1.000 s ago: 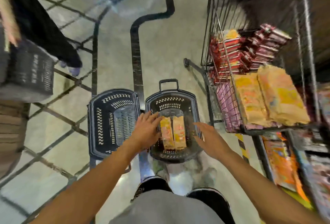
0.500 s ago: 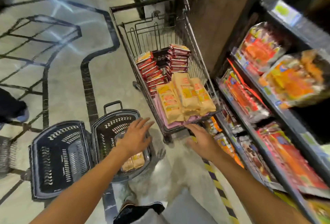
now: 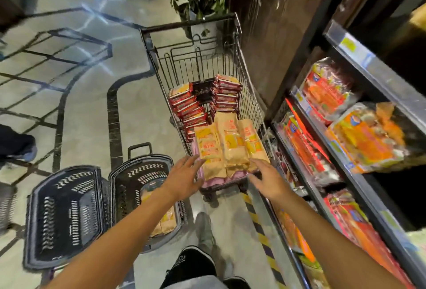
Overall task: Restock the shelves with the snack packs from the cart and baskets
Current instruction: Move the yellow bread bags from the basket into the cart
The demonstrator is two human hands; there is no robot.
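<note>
Both my hands were out flat, gripping nothing, at the cart's near end.

My left hand (image 3: 184, 177) and right hand (image 3: 267, 181) flanked the tan snack packs (image 3: 228, 148) piled in the wire cart (image 3: 191, 25), red packs (image 3: 189, 108) stacked behind them. Two dark baskets (image 3: 66, 215) sat on the floor to my left, stocked shelves (image 3: 359, 187) on my right.

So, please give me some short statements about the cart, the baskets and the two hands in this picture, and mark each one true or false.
1. Both hands, left hand and right hand, reach open toward the tan snack packs in the cart. True.
2. The right hand grips a pack. False: it holds nothing.
3. Red packs are stacked farther back in the cart. True.
4. Both floor baskets hold packs. False: the left basket shows none; only the right basket does.
</note>
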